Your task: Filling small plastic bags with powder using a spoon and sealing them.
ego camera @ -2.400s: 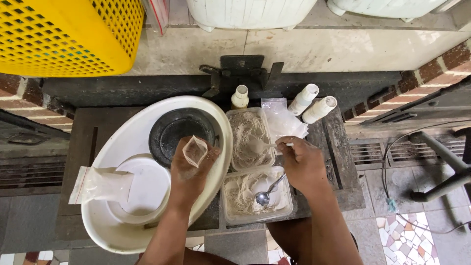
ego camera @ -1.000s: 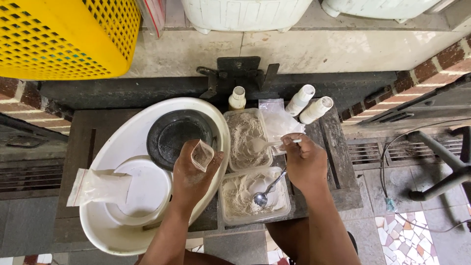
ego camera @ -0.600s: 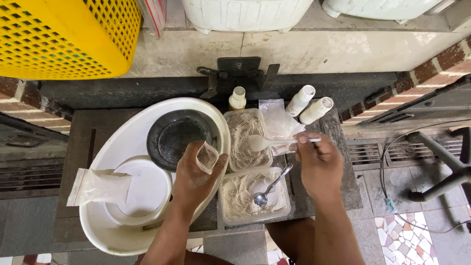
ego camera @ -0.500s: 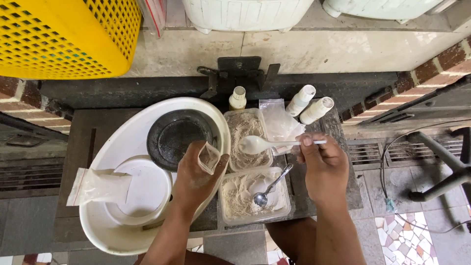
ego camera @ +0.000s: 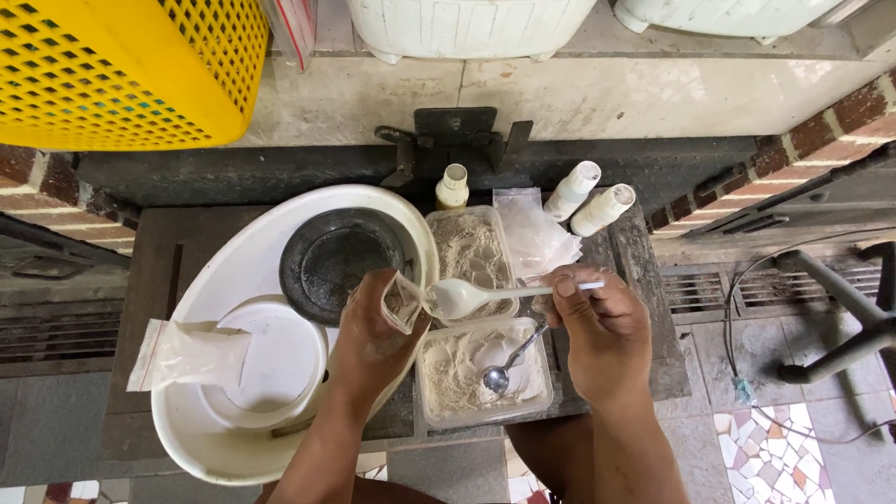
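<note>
My left hand (ego camera: 369, 341) holds a small clear plastic bag (ego camera: 403, 301) with its mouth open, over the rim of a large white basin (ego camera: 224, 280). My right hand (ego camera: 597, 327) grips the handle of a white plastic spoon (ego camera: 467, 297). The spoon's bowl carries pale powder and sits right at the bag's mouth. Two clear rectangular tubs of the same powder lie below: the far tub (ego camera: 471, 252) and the near tub (ego camera: 471, 383), which has a metal spoon (ego camera: 509, 364) resting in it.
Inside the basin sit a black round dish (ego camera: 341, 261), a white lid (ego camera: 266, 359) and a filled plastic bag (ego camera: 182, 355). Three small white bottles (ego camera: 569, 191) stand behind the tubs, beside a stack of empty clear bags (ego camera: 537, 233). A yellow crate (ego camera: 121, 65) is far left.
My right hand lifted the white spoon out of the far tub and swung it left to the bag's mouth. My left hand tilted the bag toward the spoon.
</note>
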